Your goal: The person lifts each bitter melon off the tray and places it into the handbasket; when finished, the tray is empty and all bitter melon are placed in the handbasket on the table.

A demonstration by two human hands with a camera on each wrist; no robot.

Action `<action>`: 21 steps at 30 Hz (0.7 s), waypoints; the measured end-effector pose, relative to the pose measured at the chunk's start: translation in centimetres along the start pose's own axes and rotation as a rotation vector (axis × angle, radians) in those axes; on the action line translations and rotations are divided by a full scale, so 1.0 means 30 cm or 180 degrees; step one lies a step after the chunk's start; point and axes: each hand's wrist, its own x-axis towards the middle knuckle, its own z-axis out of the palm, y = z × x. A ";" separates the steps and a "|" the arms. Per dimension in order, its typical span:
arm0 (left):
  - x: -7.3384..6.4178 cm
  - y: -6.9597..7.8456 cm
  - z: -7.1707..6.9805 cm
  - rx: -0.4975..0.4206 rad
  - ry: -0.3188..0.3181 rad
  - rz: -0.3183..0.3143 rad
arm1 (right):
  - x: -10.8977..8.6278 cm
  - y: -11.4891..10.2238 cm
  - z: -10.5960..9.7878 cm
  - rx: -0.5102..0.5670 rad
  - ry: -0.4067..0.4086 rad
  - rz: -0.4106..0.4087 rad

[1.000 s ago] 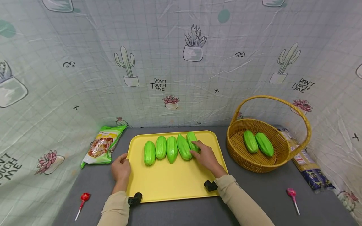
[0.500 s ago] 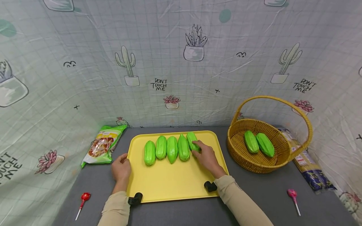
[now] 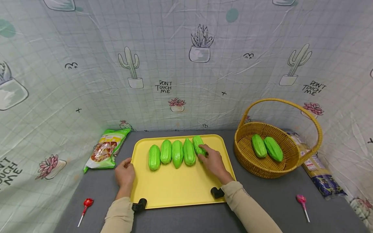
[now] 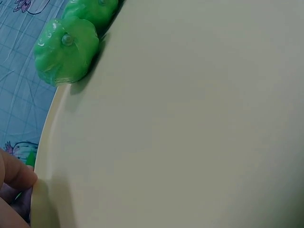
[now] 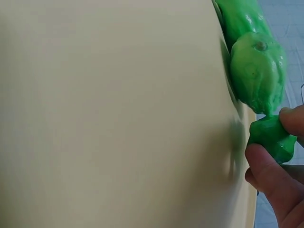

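Note:
Several green, ridged, gourd-like vegetables lie side by side in a row on a yellow tray (image 3: 172,191). My right hand (image 3: 214,163) holds the rightmost gourd (image 3: 198,142) between thumb and fingers, at its near end; the right wrist view shows this grip on the gourd (image 5: 273,137). Just left of it, another gourd (image 3: 189,152) lies nearly straight, apart from my fingers. My left hand (image 3: 125,174) pinches the tray's left rim, and its fingertips (image 4: 23,175) meet that rim in the left wrist view. The leftmost gourd (image 3: 154,158) sits a little inward from that hand.
A woven basket (image 3: 244,161) with a tall handle stands right of the tray, two similar gourds (image 3: 273,149) inside. Behind it lies a long packet (image 3: 320,178). A green snack bag (image 3: 106,149) is at the left. Lollipops (image 3: 88,203) lie near both sides; a patterned cloth hangs behind.
The second gourd from the right has turned straighter, its near end shifting left, between one second and half a second ago. Both hands stay almost where they were.

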 end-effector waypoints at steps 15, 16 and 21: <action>-0.003 0.005 -0.001 -0.0017 -0.0064 0.0014 | -0.011 -0.031 -0.064 0.0087 0.0161 -0.0186; -0.003 0.007 -0.001 -0.0019 -0.0058 0.0015 | -0.011 -0.030 -0.069 0.0101 0.0170 -0.0198; -0.001 0.006 -0.001 -0.0023 -0.0039 0.0019 | -0.014 -0.033 -0.092 0.0187 0.0180 -0.0235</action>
